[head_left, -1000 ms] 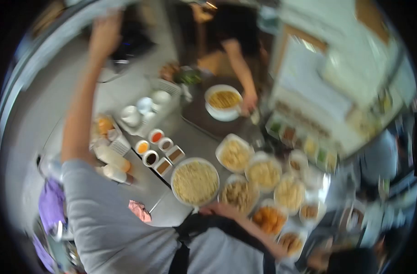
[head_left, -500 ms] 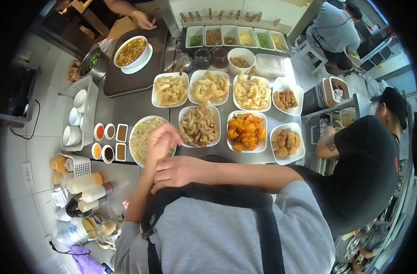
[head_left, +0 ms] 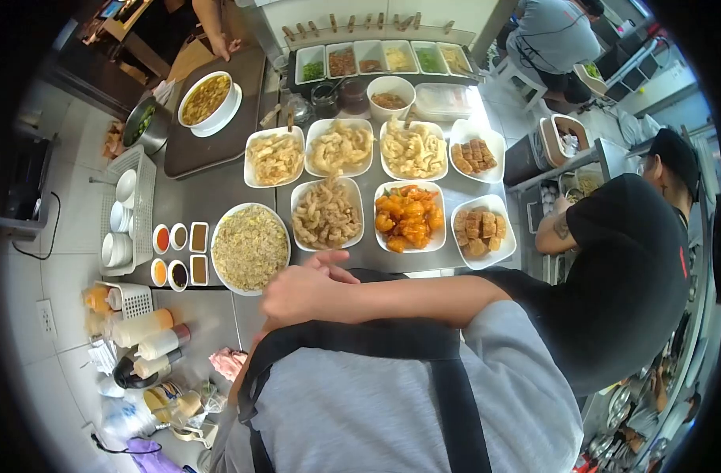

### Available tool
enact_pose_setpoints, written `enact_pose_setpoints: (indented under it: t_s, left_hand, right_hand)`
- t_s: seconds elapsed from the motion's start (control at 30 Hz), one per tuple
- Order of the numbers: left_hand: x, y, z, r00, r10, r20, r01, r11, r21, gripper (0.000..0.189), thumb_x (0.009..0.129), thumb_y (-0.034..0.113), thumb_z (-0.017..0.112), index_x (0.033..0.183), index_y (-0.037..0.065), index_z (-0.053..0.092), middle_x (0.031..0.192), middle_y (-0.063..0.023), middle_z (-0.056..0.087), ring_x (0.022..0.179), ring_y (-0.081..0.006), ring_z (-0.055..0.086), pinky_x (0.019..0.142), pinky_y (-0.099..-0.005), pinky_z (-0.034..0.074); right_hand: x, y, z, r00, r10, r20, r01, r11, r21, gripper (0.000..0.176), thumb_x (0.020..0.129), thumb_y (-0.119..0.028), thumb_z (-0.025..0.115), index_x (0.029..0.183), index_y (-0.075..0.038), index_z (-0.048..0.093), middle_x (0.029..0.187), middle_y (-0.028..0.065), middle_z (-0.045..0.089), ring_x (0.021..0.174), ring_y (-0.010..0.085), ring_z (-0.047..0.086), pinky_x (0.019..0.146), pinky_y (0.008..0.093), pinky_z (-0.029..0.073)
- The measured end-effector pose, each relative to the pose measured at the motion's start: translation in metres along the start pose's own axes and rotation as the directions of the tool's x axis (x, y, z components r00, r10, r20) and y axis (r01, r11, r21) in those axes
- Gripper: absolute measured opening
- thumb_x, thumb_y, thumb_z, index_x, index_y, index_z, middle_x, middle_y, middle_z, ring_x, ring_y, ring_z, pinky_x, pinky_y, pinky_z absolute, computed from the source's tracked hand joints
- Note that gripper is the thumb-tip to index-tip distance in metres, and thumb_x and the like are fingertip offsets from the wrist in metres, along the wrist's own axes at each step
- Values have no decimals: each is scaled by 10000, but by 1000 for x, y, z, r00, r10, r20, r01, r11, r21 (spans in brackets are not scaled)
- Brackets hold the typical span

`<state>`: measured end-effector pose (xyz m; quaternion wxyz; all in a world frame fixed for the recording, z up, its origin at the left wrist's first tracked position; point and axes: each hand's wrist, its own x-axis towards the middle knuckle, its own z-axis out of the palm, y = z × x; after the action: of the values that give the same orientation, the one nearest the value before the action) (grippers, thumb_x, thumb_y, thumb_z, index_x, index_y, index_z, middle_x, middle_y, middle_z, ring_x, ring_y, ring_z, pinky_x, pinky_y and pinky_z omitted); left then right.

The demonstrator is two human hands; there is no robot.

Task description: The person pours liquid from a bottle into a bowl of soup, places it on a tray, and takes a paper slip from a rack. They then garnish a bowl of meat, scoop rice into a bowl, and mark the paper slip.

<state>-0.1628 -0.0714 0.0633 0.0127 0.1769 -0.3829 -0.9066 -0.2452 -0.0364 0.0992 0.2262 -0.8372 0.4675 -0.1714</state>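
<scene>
My right hand (head_left: 289,298) lies across my left wrist in front of my chest, its fingers curled over and mostly hidden. Past it, the fingers of my left hand (head_left: 333,265) stick out loosely with nothing in them. Just beyond both hands stand an oval plate of fried rice (head_left: 252,246) and a square white bowl of fried strips (head_left: 326,214). To the right are a bowl of orange-glazed pieces (head_left: 410,217) and a bowl of cut golden rolls (head_left: 480,229). Neither hand touches the food.
Behind stand more bowls of fried pieces (head_left: 337,147), a topping tray (head_left: 370,59) and a soup bowl (head_left: 206,101) on a brown tray (head_left: 188,160). Sauce cups (head_left: 177,236) and squeeze bottles (head_left: 159,343) are at left. A co-worker in black (head_left: 621,284) bends close at my right.
My left hand has come down from above the fried rice to beside my right hand, uncovering the plate. The view has shifted slightly, and a pink crumpled cloth now shows at lower left.
</scene>
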Motion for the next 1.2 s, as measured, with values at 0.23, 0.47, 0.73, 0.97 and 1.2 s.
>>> enact_pose_setpoints:
  t_s: [0.23, 0.47, 0.73, 0.97, 1.2]
  left_hand:
    - [8, -17, -13, 1000, -17, 7, 15, 972, 235, 396, 959, 264, 446, 1276, 30, 486, 1016, -142, 633, 969, -271, 618, 853, -378, 491]
    - [9, -36, -31, 992, 114, -49, -80, 892, 446, 398, 959, 273, 447, 1271, 30, 492, 1026, -144, 631, 974, -273, 616, 856, -377, 487]
    - [10, -43, -42, 977, 169, -129, -87, 873, 481, 401, 958, 283, 448, 1264, 29, 498, 1037, -147, 629, 979, -276, 613, 860, -377, 484]
    - [13, -42, -48, 966, 200, -162, -96, 865, 493, 403, 957, 292, 449, 1258, 28, 504, 1047, -150, 627, 984, -278, 612, 863, -377, 480]
    - [15, -39, -49, 962, 210, -176, -99, 864, 493, 406, 957, 300, 450, 1252, 28, 510, 1056, -152, 626, 989, -280, 610, 866, -376, 477]
  right_hand:
    - [-10, -14, -20, 962, 66, 263, -116, 977, 179, 231, 802, -220, 526, 852, -78, 701, 872, 160, 679, 839, 351, 658, 686, 446, 515]
    - [9, -22, -38, 972, -218, 85, 148, 856, 496, 324, 914, -261, 441, 1173, -89, 535, 992, 222, 620, 894, 385, 609, 786, 432, 473]
    - [20, 5, -45, 886, -153, 438, -23, 928, 371, 340, 885, -167, 464, 1215, -113, 526, 1066, 172, 633, 976, 374, 604, 832, 414, 468]
    - [26, 18, -50, 909, -206, 362, 24, 893, 449, 270, 920, -218, 466, 1133, -96, 579, 1017, 187, 640, 946, 360, 615, 804, 401, 478]
    - [21, 24, -47, 923, -198, 331, 10, 870, 492, 262, 911, -241, 510, 1114, -96, 592, 1029, 181, 639, 946, 351, 615, 810, 394, 477]
